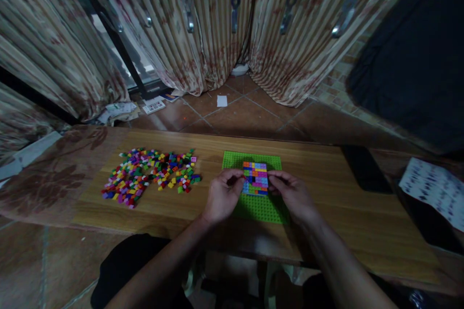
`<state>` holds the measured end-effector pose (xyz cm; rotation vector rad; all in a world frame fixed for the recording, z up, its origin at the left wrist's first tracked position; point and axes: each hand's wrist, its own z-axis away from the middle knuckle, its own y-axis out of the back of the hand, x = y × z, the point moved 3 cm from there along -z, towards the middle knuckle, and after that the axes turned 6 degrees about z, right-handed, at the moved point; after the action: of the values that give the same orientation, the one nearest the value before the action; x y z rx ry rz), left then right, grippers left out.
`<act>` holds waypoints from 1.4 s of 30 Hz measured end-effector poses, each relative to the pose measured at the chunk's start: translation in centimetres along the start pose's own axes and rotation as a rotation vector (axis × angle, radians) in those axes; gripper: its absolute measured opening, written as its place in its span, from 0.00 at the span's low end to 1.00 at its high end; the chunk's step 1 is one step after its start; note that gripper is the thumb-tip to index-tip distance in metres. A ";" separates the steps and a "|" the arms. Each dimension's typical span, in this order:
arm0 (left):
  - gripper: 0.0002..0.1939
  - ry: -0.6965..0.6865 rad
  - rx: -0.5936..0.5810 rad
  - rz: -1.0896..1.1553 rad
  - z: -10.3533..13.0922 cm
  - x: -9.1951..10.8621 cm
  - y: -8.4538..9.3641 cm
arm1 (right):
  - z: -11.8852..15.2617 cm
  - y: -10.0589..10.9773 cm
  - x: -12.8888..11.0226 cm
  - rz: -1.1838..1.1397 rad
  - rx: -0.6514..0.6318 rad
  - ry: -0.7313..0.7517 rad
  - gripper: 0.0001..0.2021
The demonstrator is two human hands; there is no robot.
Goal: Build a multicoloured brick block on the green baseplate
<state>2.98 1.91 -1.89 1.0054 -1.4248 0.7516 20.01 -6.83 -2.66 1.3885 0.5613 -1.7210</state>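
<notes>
A rectangular panel of many-coloured toy bricks [255,179] is at the middle of the head view, over a green studded baseplate [261,211]. Whether it is raised off the baseplate or rests on it, I cannot tell. Thumb and forefinger of my left hand [223,195] are closed at the panel's left edge. On the opposite edge, my right hand [293,195] grips it with the thumb and bent fingers. Off to the left, a wide spread of small loose bricks [134,174] lies on the wooden table [174,215] in mixed colours.
Toward the table's right end lies a dark flat phone-like object [366,168]. A printed sheet [435,190] is farther right. Beyond the table are a tiled floor [246,111] with papers and striped curtains [210,43]. A dark bar with metal hooks [190,21] crosses the top.
</notes>
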 end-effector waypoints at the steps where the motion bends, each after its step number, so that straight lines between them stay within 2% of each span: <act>1: 0.07 -0.024 0.001 -0.045 0.1 0.1 -0.1 | 0.0 0.0 0.0 0.000 -0.005 0.003 0.19; 8: 0.08 -0.064 -0.022 -0.232 0.3 0.5 -0.4 | 0.0 0.0 -0.2 0.018 -0.007 0.030 0.19; 13: 0.08 -0.055 -0.052 -0.233 0.2 0.6 -0.4 | 0.0 0.0 -0.2 0.012 -0.007 0.031 0.19; 26: 0.09 -0.016 -0.013 -0.271 0.5 0.0 0.2 | 0.0 0.0 -0.2 0.005 -0.002 0.020 0.18; 33: 0.12 0.025 -0.033 -0.225 0.3 0.3 0.0 | -0.1 0.0 -0.1 0.032 -0.003 0.041 0.17; 42: 0.11 0.098 -0.021 -0.061 -0.2 -0.4 -0.3 | -0.1 0.1 -0.1 0.040 -0.014 0.032 0.19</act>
<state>3.26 2.02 -2.25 0.9784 -1.3097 0.7301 20.11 -6.79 -2.55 1.4106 0.5588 -1.6628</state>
